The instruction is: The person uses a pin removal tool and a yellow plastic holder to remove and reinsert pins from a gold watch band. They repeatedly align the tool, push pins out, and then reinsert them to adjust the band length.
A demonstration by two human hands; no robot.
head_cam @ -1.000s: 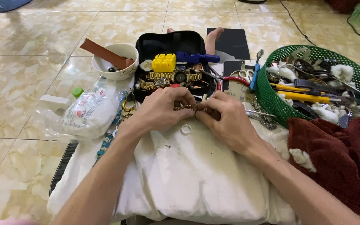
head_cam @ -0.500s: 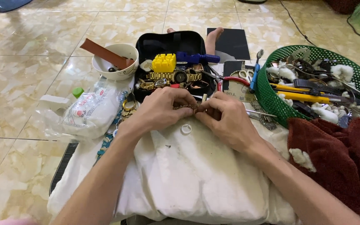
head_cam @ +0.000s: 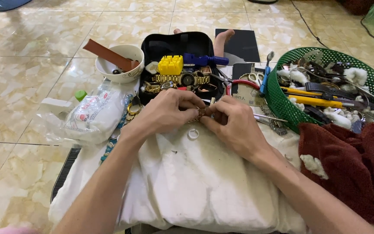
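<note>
My left hand (head_cam: 166, 113) and my right hand (head_cam: 232, 122) meet over a white cloth (head_cam: 195, 182), both pinching a small gold metal watch band (head_cam: 197, 115) between their fingertips. A thin tool (head_cam: 212, 104) sticks up from my right hand's fingers. Just below the hands a small white ring (head_cam: 193, 133) lies on the cloth. Behind the hands stands a black tray (head_cam: 176, 43) with gold watches (head_cam: 182, 79), a yellow block (head_cam: 170, 65) and a blue-handled tool (head_cam: 204, 60).
A white bowl (head_cam: 118, 65) with a brown strap stands at the back left. A clear plastic bag (head_cam: 89, 117) lies left. A green basket (head_cam: 325, 82) full of tools sits right, above a dark red towel (head_cam: 351, 164). Pliers and scissors (head_cam: 245, 80) lie between tray and basket.
Both hands stay in the same spot; only the fingers have shifted slightly on the gold band.
</note>
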